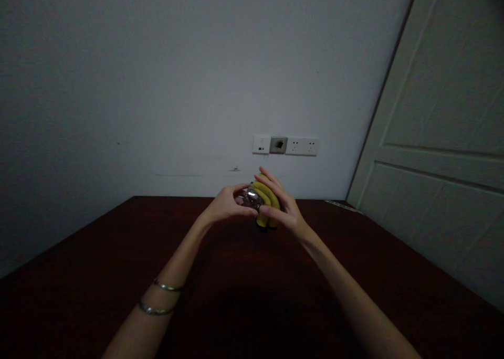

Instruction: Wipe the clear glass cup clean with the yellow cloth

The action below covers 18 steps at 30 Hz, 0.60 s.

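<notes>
A small bunch of yellow bananas point(266, 197) is held above the far middle of a dark red-brown table point(252, 291). My right hand point(284, 208) wraps round the bunch from the right, fingers over its top and thumb in front. My left hand point(228, 202) is closed in a pinch on clear shiny plastic wrap point(249, 196) at the left end of the bunch. Two thin silver bangles point(161, 298) sit on my left forearm. How the wrap attaches to the bananas is too dim to tell.
A white wall stands just behind the table, with a row of power sockets point(285, 145) above the hands. A pale door point(441, 138) closes the right side. A thin light strip point(340, 205) lies at the table's far right corner.
</notes>
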Motion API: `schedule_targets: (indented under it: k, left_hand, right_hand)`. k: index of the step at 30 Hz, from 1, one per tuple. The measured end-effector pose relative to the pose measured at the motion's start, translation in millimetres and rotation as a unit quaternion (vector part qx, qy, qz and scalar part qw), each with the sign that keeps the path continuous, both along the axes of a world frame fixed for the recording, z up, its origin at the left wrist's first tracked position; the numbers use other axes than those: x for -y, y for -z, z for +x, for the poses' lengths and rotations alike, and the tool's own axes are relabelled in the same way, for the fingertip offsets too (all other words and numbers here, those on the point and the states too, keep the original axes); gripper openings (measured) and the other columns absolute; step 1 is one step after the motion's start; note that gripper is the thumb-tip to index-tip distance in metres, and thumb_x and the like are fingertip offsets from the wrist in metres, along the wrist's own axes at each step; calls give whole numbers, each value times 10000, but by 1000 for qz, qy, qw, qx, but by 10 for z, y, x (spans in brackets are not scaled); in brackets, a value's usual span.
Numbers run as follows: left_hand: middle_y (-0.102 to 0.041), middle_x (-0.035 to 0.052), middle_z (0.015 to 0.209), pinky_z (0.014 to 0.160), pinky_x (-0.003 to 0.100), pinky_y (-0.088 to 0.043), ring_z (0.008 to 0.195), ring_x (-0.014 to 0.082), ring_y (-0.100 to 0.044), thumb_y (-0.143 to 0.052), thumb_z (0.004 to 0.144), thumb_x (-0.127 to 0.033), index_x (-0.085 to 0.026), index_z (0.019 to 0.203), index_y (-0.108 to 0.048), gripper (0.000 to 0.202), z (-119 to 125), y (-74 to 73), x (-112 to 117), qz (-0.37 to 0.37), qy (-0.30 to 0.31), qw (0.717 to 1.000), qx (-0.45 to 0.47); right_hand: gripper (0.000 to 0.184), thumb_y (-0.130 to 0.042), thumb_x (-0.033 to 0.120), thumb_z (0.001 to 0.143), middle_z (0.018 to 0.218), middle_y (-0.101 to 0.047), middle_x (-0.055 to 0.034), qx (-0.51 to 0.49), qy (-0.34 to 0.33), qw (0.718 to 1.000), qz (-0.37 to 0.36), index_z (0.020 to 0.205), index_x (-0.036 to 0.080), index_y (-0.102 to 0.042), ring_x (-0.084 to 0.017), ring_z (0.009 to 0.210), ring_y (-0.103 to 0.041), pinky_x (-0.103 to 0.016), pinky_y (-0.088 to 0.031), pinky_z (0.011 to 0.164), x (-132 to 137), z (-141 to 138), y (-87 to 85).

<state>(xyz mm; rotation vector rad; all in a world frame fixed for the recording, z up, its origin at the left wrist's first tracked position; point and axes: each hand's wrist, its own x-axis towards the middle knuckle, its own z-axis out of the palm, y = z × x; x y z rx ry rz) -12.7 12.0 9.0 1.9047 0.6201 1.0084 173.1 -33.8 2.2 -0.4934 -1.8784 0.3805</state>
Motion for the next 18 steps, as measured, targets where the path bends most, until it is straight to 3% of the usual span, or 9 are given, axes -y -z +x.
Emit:
schedule_targets:
  k: [5, 8, 11, 18]
  left_hand:
    - [-701, 69, 948, 777, 317, -498, 794, 162, -636, -825, 515, -242, -114, 1063, -626, 597, -5, -71, -23, -14, 9, 1000, -15]
    - [-711, 51, 855, 731, 297, -500, 749, 152, -632, -803, 556, -265, -116, 953, -663, 446, 8, -103, -60, -13, -7, 999, -36]
    - [-714, 61, 827, 680, 285, -496, 720, 151, -633, -782, 600, -310, -122, 885, -682, 355, 14, -140, -101, -21, -27, 999, -42]
    - [-709, 74, 796, 585, 257, -483, 621, 128, -617, -749, 649, -408, -115, 907, -699, 393, 6, -279, -18, -59, -62, 994, -62]
  right_hand:
    - [773, -711, 314, 741, 1563, -180, -71, 100, 62, 992, 44, 1414, 352, -332, -292, 1428, -224, -542, -260, 1125, 72, -22, -11]
    - [866, -746, 316, 702, 1570, -109, -92, 132, 75, 987, 57, 1433, 335, -283, -307, 1435, -190, -535, -275, 1120, 35, -47, 7]
    - [888, -761, 350, 689, 1569, -92, -99, 128, 82, 985, 78, 1433, 336, -276, -313, 1437, -176, -538, -277, 1119, -53, -83, 19]
    - [865, -762, 357, 689, 1533, -188, -108, 61, 95, 990, 82, 1417, 337, -295, -283, 1419, -243, -509, -281, 1130, -197, -144, 18]
